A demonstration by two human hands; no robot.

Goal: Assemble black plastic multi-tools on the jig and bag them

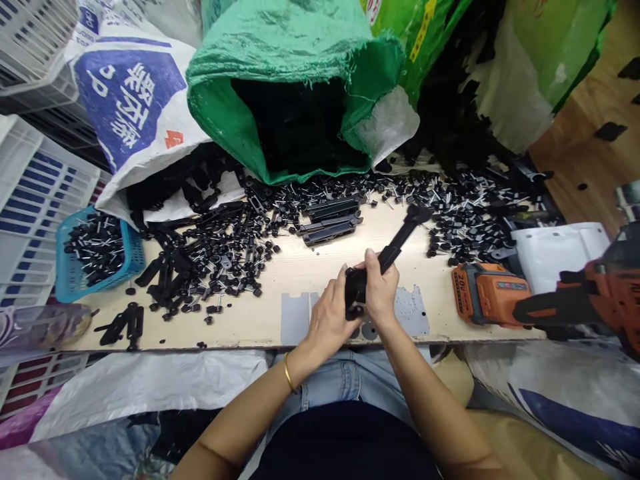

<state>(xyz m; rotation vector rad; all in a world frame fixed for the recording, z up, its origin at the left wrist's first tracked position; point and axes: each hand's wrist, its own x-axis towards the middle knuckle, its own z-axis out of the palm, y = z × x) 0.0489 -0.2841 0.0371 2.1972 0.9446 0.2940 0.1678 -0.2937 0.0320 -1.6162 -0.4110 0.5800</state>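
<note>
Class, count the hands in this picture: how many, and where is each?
2: the left hand at the near end of the black part, the right hand around its middle, over the bench. No others show.

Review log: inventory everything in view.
Bench: one, pale wood, centre
Long part: one, black, held front centre
Pinned pieces: uncountable, black and silver, across bench
Bars: several, black, bench centre
Basket: one, blue, bench left
Plates: several, grey, bench front
Battery: one, orange-black, bench right
Power tool: one, orange-black, right edge
Sacks: several, green or white-blue, around bench
Crates: several, mostly white, left
Bracelet: one, gold, left wrist
Left grip: one, bare, centre
Right grip: one, bare, centre
</note>
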